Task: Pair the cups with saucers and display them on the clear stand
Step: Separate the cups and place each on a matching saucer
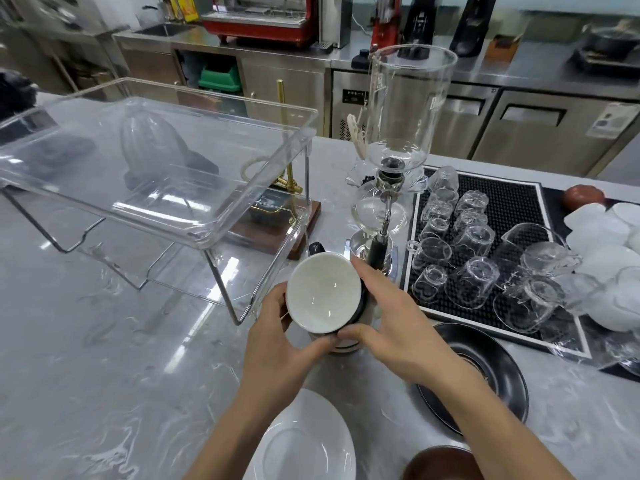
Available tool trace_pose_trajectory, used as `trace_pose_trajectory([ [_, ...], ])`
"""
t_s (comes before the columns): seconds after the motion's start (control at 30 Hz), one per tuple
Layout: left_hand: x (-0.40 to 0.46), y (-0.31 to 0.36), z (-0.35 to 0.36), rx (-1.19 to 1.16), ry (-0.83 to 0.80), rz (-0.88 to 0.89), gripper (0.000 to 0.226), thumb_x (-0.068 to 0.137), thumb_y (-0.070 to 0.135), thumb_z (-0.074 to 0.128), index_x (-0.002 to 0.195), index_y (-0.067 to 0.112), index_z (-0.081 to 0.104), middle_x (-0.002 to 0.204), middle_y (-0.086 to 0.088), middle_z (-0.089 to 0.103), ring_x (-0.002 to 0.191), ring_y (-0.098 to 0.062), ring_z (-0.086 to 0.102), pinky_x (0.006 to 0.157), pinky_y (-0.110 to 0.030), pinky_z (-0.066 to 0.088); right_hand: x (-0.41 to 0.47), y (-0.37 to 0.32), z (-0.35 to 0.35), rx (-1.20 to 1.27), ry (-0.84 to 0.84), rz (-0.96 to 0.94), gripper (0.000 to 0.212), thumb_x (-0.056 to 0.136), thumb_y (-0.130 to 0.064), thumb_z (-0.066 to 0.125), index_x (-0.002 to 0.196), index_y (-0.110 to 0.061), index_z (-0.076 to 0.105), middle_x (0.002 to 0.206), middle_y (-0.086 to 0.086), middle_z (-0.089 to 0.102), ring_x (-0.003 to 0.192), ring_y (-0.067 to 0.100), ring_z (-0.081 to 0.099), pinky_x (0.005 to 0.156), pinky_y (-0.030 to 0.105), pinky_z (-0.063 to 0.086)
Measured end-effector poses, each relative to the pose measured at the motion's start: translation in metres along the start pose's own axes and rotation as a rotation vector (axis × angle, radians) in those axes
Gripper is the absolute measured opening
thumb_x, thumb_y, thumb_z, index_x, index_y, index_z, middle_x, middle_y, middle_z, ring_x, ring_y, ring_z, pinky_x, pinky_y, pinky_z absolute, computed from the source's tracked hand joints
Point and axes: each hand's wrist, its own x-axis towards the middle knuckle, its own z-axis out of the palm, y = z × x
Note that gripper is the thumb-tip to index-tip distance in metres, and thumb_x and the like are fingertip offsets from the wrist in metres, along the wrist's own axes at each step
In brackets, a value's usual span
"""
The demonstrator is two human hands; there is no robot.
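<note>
Left hand (277, 336): grips the near-left side of the cup, thumb curled along its lower rim, fingers hidden behind it.
Right hand (388, 318): fingers wrapped over the cup's far-right side, thumb pressed at its near edge, tip beside the left thumb.
Cup (320, 292): white inside, dark outside, tilted with its mouth toward the camera, held above the stack of cups (341, 344) at the frame's centre.
Clear stand (145, 168): at 10 o'clock from the cup, its top tray holding no cups.
White saucer (304, 441): at 6 o'clock.
Black saucer (485, 372): at 4 o'clock, under the right forearm.
Glassware mat (509, 209): at 2 o'clock, with upturned glasses.
Siphon brewer (391, 174): at 12 o'clock, just behind the cup.
</note>
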Motion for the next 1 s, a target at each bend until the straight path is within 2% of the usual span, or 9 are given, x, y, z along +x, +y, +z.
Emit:
trace_pose_trajectory([
  [0.17,-0.003,0.007,-0.002,0.003,-0.003,0.01,0.086,0.057,0.054,0.093,0.131,0.034,0.052,0.123,0.024,0.063,0.118,0.0,0.062,0.101,-0.032,0.054,-0.002,0.002,-0.001,0.072,0.033,-0.022,0.095,0.072,-0.02,0.08,0.152,-0.033,0.03,0.133,-0.05,0.022,0.121,-0.039,0.016,0.097,-0.013,0.01],
  [0.3,-0.008,0.02,-0.004,-0.011,0.012,0.036,0.086,0.056,0.061,0.089,0.13,0.039,0.052,0.123,0.032,0.059,0.118,0.004,0.06,0.099,-0.024,0.052,-0.008,-0.007,-0.006,0.113,0.062,-0.041,0.091,0.071,-0.023,0.077,0.134,-0.063,0.025,0.125,-0.061,0.029,0.122,-0.034,0.027,0.097,-0.012,0.016],
  [0.37,-0.01,0.029,-0.004,-0.019,0.016,0.049,0.083,0.055,0.061,0.089,0.127,0.044,0.051,0.123,0.034,0.059,0.118,0.005,0.06,0.097,-0.024,0.051,-0.012,-0.012,-0.01,0.124,0.075,-0.05,0.091,0.07,-0.023,0.076,0.13,-0.069,0.026,0.126,-0.059,0.034,0.122,-0.031,0.032,0.097,-0.01,0.019],
  [0.5,-0.016,0.042,-0.005,-0.068,0.03,0.054,0.085,0.054,0.049,0.093,0.128,0.04,0.053,0.124,0.032,0.06,0.121,0.004,0.059,0.095,-0.024,0.054,-0.023,-0.014,-0.015,0.193,0.109,-0.079,0.088,0.069,-0.036,0.073,0.144,-0.055,0.031,0.144,-0.043,0.036,0.136,-0.021,0.028,0.112,0.004,0.021],
  [0.63,-0.024,0.053,-0.003,-0.134,0.026,0.043,0.087,0.052,0.034,0.098,0.127,0.039,0.054,0.125,0.026,0.062,0.123,0.002,0.057,0.086,-0.016,0.057,-0.036,-0.017,-0.025,0.205,0.154,-0.103,0.089,0.067,-0.03,0.08,0.133,-0.065,0.031,0.132,-0.053,0.038,0.132,-0.024,0.032,0.105,-0.004,0.023],
  [0.7,-0.029,0.058,-0.003,-0.152,0.019,0.045,0.088,0.05,0.025,0.098,0.126,0.036,0.055,0.126,0.022,0.063,0.124,-0.003,0.058,0.085,-0.024,0.061,-0.044,-0.019,-0.03,0.201,0.181,-0.103,0.091,0.065,-0.026,0.083,0.132,-0.064,0.034,0.131,-0.049,0.044,0.13,-0.02,0.039,0.106,-0.001,0.029],
  [0.77,-0.034,0.064,-0.002,-0.168,0.012,0.058,0.088,0.05,0.019,0.099,0.125,0.034,0.057,0.125,0.019,0.063,0.124,-0.008,0.059,0.083,-0.031,0.063,-0.053,-0.02,-0.034,0.2,0.204,-0.104,0.091,0.065,-0.022,0.086,0.133,-0.059,0.039,0.133,-0.042,0.05,0.13,-0.015,0.044,0.109,0.009,0.035],
  [0.87,-0.045,0.071,0.001,-0.167,-0.006,0.09,0.087,0.051,0.011,0.102,0.125,0.029,0.059,0.122,0.022,0.063,0.121,-0.007,0.06,0.077,-0.025,0.063,-0.067,-0.023,-0.04,0.217,0.217,-0.096,0.09,0.064,-0.024,0.088,0.142,-0.041,0.046,0.138,-0.027,0.055,0.131,-0.005,0.049,0.113,0.031,0.042],
  [1.0,-0.058,0.079,0.009,-0.224,-0.053,0.091,0.089,0.05,0.006,0.098,0.127,0.023,0.058,0.122,0.014,0.066,0.12,-0.007,0.061,0.077,-0.024,0.062,-0.085,-0.026,-0.047,0.203,0.255,-0.095,0.089,0.059,-0.04,0.082,0.141,-0.04,0.047,0.134,-0.026,0.059,0.125,-0.001,0.056,0.102,0.039,0.052],
])
